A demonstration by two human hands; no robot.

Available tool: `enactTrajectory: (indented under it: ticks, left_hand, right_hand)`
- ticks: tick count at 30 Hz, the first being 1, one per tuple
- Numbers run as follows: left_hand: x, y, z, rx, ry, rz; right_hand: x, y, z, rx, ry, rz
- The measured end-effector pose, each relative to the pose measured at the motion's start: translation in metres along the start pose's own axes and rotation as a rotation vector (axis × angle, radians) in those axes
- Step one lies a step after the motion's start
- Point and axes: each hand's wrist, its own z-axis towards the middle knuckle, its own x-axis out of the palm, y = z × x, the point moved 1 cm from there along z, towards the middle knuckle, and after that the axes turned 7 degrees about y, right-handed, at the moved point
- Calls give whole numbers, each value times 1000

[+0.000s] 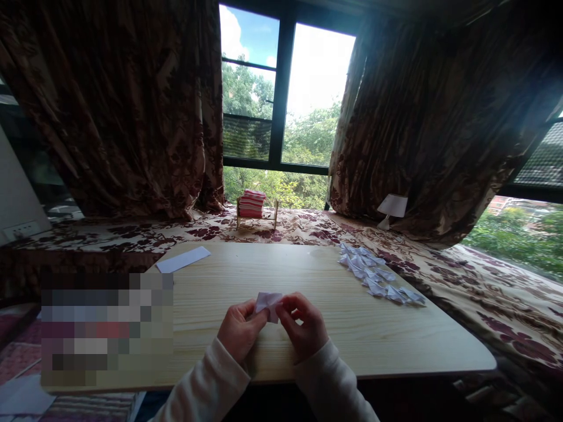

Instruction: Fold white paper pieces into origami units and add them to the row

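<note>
A small folded piece of white paper (267, 301) is held up between my two hands, just above the near middle of the table. My left hand (240, 329) pinches its lower left side, thumb in front. On the right edge of the same paper, the thumb and index finger of my right hand (304, 325) are closed. Several folded white paper pieces (367, 271) lie in rows at the table's right side. A flat strip of white paper (183, 259) rests at the far left corner.
The light wood table (325, 346) stands before a ledge with flowered cloth (303, 221). On the ledge are a small rack with a red-and-white stack (251, 204) and a white lamp (393, 206). A blurred-out patch (108, 328) covers the table's left side.
</note>
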Motion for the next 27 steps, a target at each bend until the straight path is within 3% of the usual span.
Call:
enactTrajectory:
  ticks: [10,27]
  left_hand:
    - [1,-2,0,-9,0,18]
    - [-3,-2,0,-45,-110,29]
  right_hand:
    - [0,1,-2,-87,-6,-64]
    - [3,8,-6,-276,12,-325]
